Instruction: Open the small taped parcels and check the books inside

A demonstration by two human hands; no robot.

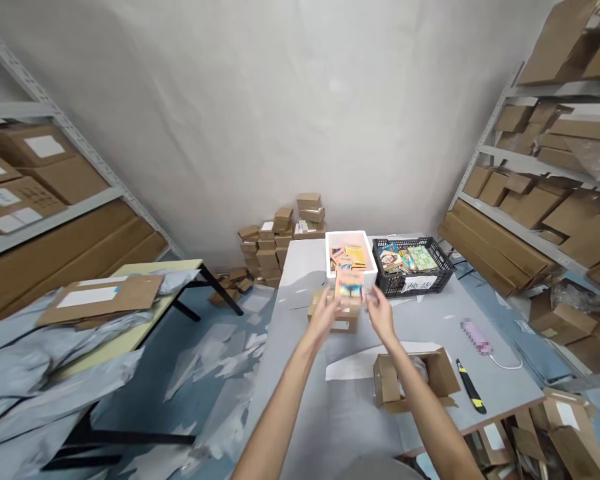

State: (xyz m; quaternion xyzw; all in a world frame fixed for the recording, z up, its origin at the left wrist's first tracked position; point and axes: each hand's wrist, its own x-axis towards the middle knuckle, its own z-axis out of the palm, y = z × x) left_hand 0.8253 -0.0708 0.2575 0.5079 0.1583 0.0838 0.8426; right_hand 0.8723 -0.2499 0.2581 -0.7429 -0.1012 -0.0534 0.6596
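A flat pinkish-orange printed packet point(351, 288) is between my two hands, in front of the white bin. It is blurred, so I cannot tell whether it is a booklet or a pack of cards. My left hand point(324, 315) grips its left edge, and my right hand point(380, 313) pinches at its right edge. Similar orange and yellow packets point(356, 256) lie in the white bin point(333, 237). Below my hands a closed cardboard box point(347, 327) rests on the table, partly covered. An open cardboard box point(443, 377) stands under my right forearm.
Beside the white bin is a black crate point(414, 285) with colourful printed items. On the table's right lie a utility knife point(471, 387) and a pixelated pinkish object point(476, 337) with a white cable. Box-filled shelves point(525, 163) flank the right; a side table point(153, 320) with parcels stands left.
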